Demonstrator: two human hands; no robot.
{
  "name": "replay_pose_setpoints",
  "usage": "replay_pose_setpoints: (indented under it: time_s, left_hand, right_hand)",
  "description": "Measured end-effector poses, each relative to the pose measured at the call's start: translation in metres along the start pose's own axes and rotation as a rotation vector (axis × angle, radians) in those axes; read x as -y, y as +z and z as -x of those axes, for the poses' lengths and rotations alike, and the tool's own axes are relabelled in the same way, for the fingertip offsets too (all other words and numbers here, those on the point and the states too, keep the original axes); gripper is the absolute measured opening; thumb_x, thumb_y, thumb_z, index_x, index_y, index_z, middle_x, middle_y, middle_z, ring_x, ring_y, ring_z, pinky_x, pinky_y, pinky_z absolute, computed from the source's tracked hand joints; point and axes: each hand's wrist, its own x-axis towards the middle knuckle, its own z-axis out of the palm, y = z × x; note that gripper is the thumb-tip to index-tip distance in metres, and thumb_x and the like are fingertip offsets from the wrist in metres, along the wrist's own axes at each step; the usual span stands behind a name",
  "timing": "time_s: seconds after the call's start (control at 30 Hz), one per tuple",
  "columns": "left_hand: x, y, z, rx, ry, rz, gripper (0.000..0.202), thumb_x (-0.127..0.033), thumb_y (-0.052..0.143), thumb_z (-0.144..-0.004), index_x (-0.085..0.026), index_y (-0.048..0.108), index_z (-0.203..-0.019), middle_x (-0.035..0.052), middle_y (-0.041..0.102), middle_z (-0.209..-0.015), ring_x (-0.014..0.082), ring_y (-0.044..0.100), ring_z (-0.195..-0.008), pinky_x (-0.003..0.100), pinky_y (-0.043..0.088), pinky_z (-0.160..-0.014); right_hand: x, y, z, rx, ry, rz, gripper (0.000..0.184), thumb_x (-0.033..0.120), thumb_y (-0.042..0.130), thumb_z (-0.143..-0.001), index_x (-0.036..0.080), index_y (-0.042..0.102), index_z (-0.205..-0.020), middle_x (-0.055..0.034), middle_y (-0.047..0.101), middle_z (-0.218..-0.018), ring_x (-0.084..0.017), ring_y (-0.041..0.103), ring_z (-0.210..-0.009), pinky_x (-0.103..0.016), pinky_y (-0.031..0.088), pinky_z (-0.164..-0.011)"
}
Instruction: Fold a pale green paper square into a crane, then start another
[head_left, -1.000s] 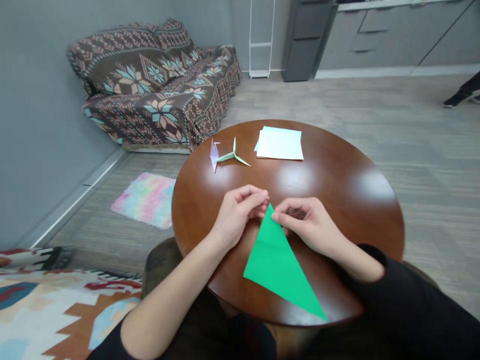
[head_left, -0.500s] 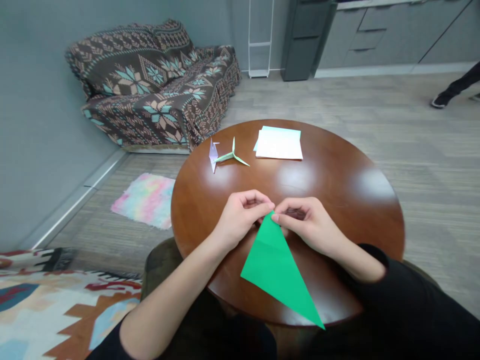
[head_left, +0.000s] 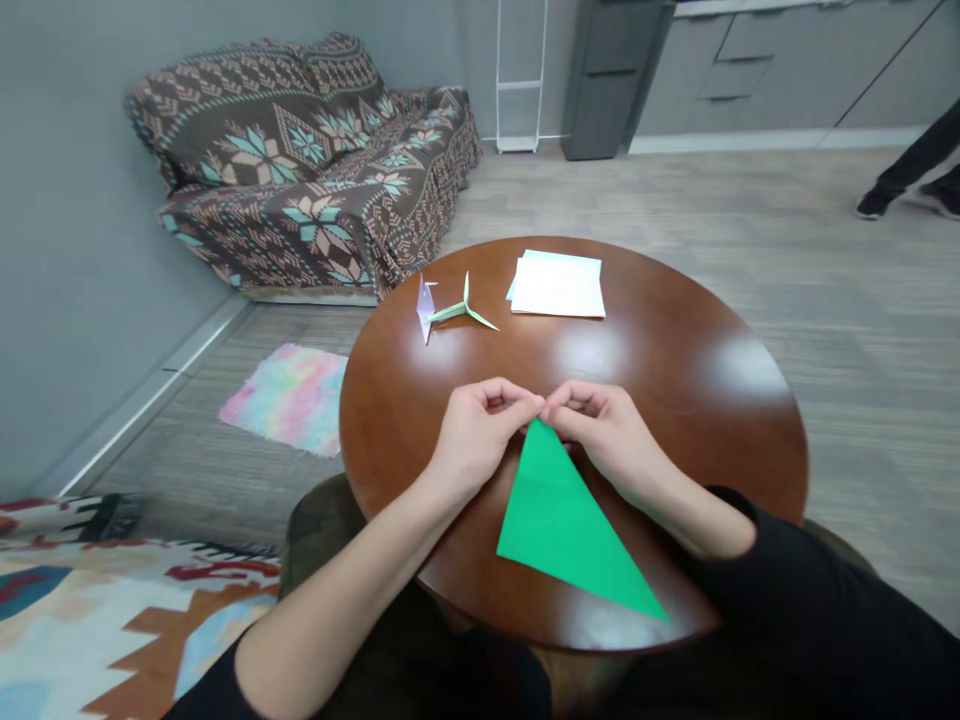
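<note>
A green sheet of paper, folded into a triangle, hangs from my fingertips over the near half of the round table. My left hand pinches its top corner between thumb and fingers. From the other side, my right hand pinches the same corner, the two thumbs almost touching. The wide end of the paper points toward me, its longest tip reaching down to the right. My fingers cover the corner itself.
The brown round table carries a purple folded-paper figure, a pale green three-armed paper piece and a stack of paper sheets. Beyond stand a covered sofa and a fluffy rug. A person's legs show far right.
The green paper's lower end has swung right and up a little. My right hand has shifted slightly left, closer to the left hand. The person's legs at far right have moved.
</note>
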Motion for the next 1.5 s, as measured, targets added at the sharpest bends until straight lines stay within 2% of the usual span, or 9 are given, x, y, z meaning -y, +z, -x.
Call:
replay_pose_setpoints:
  time_s: [0.27,0.47,0.73,0.97,1.03,1.1,1.2,1.37,1.5]
  left_hand:
    - [0.001,-0.005,-0.007,-0.124,0.032,0.169,0.022,-0.029,0.085,-0.069,-0.016,0.068,-0.070,-0.0030,0.062,-0.059,0.0090,0.052,-0.055,0.023,0.041,-0.057]
    - [-0.003,-0.003,-0.002,0.059,-0.087,0.206,0.024,-0.028,0.085,-0.067,-0.015,0.067,-0.076,-0.0018,0.063,-0.067,0.0095,0.054,-0.059,0.022,0.042,-0.059]
    - [-0.007,0.000,0.001,0.064,-0.194,0.360,0.028,-0.023,0.085,-0.066,-0.017,0.058,-0.067,-0.0038,0.059,-0.064,0.0086,0.051,-0.056,0.022,0.043,-0.056]
    - [-0.010,-0.011,-0.011,-0.057,-0.069,0.421,0.022,-0.021,0.081,-0.068,-0.015,0.060,-0.065,-0.0015,0.057,-0.065,0.0090,0.053,-0.064,0.021,0.044,-0.062]
    - [-0.010,-0.011,-0.010,-0.042,-0.044,0.394,0.022,-0.027,0.081,-0.071,-0.015,0.063,-0.068,-0.0008,0.059,-0.067,0.0097,0.055,-0.065,0.022,0.045,-0.063]
    - [-0.009,-0.008,-0.007,0.023,-0.042,0.304,0.024,-0.033,0.082,-0.072,-0.015,0.065,-0.072,-0.0012,0.059,-0.065,0.0101,0.053,-0.061,0.023,0.043,-0.059]
    - [-0.004,-0.004,-0.003,0.086,-0.055,0.161,0.030,-0.035,0.086,-0.069,-0.016,0.063,-0.069,-0.0020,0.059,-0.062,0.0092,0.049,-0.056,0.023,0.036,-0.054]
    - [0.001,-0.002,-0.001,0.075,-0.042,0.132,0.034,-0.034,0.087,-0.067,-0.016,0.059,-0.063,-0.0020,0.061,-0.061,0.0092,0.050,-0.057,0.023,0.036,-0.056]
    - [0.002,0.000,-0.001,0.039,-0.004,0.129,0.031,-0.032,0.087,-0.068,-0.014,0.062,-0.062,-0.0015,0.062,-0.061,0.0087,0.050,-0.058,0.022,0.037,-0.057]
  right_hand:
    - [0.000,0.000,0.001,-0.003,-0.042,0.095,0.009,0.023,0.069,-0.070,0.017,0.066,-0.063,0.0053,0.053,-0.054,-0.009,0.040,-0.052,-0.024,0.031,-0.051]
    - [-0.003,-0.002,0.001,-0.023,-0.041,0.061,0.009,0.025,0.070,-0.071,0.017,0.066,-0.067,0.0045,0.057,-0.056,-0.009,0.042,-0.052,-0.024,0.031,-0.051]
    - [-0.003,0.000,0.002,0.006,-0.045,0.066,0.010,0.024,0.070,-0.071,0.018,0.064,-0.066,0.0038,0.058,-0.056,-0.009,0.045,-0.053,-0.024,0.034,-0.052]
    - [-0.004,0.001,0.004,0.027,-0.051,0.086,0.010,0.023,0.069,-0.071,0.018,0.063,-0.064,0.0044,0.057,-0.054,-0.009,0.043,-0.050,-0.024,0.032,-0.050]
    - [-0.004,0.000,0.004,0.009,-0.045,0.070,0.009,0.023,0.069,-0.070,0.018,0.063,-0.065,0.0046,0.056,-0.054,-0.009,0.043,-0.050,-0.024,0.031,-0.050]
    - [-0.003,0.000,0.004,0.007,-0.042,0.060,0.008,0.023,0.069,-0.070,0.018,0.064,-0.065,0.0043,0.057,-0.055,-0.009,0.043,-0.051,-0.025,0.031,-0.051]
    - [-0.003,-0.002,0.004,0.007,-0.039,0.071,0.008,0.023,0.069,-0.070,0.017,0.065,-0.066,0.0044,0.056,-0.055,-0.009,0.043,-0.052,-0.025,0.031,-0.052]
    - [-0.006,-0.001,0.000,-0.033,-0.054,0.065,0.011,0.026,0.072,-0.070,0.016,0.067,-0.070,0.0032,0.059,-0.060,-0.010,0.044,-0.056,-0.026,0.033,-0.055]
    - [-0.006,-0.001,-0.002,-0.019,-0.071,0.074,0.012,0.026,0.070,-0.071,0.017,0.063,-0.066,0.0053,0.053,-0.056,-0.009,0.040,-0.053,-0.026,0.030,-0.053]
